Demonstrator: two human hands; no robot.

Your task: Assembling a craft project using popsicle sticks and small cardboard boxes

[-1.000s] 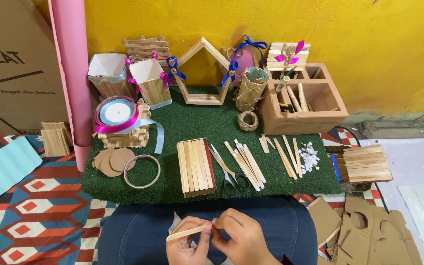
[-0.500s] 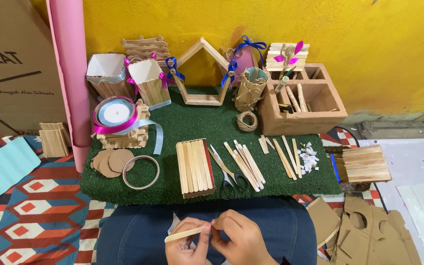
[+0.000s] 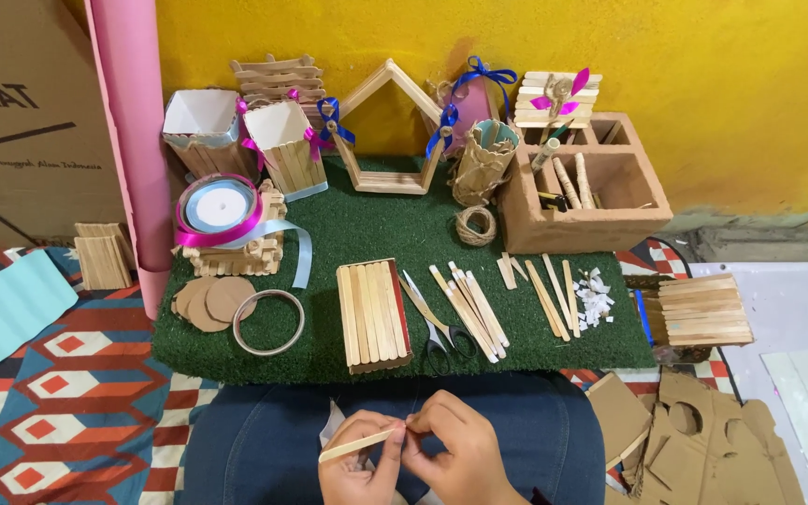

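1. Yellow wall (image 3: 703,75) rises behind a green mat (image 3: 367,224) crowded with stick crafts.
2. At the mat's near edge lie a stick box (image 3: 372,315) and scissors (image 3: 437,323).
3. Over the lap, the left hand (image 3: 355,468) and right hand (image 3: 460,454) pinch one wooden stick (image 3: 359,444), fingers closed around it.

A single head-worn camera looks steeply down and forward from close above the person's lap — both hands sit at the bottom edge, the green mat (image 3: 367,220) fills the middle, its far edge meeting the yellow wall (image 3: 685,65) on top.
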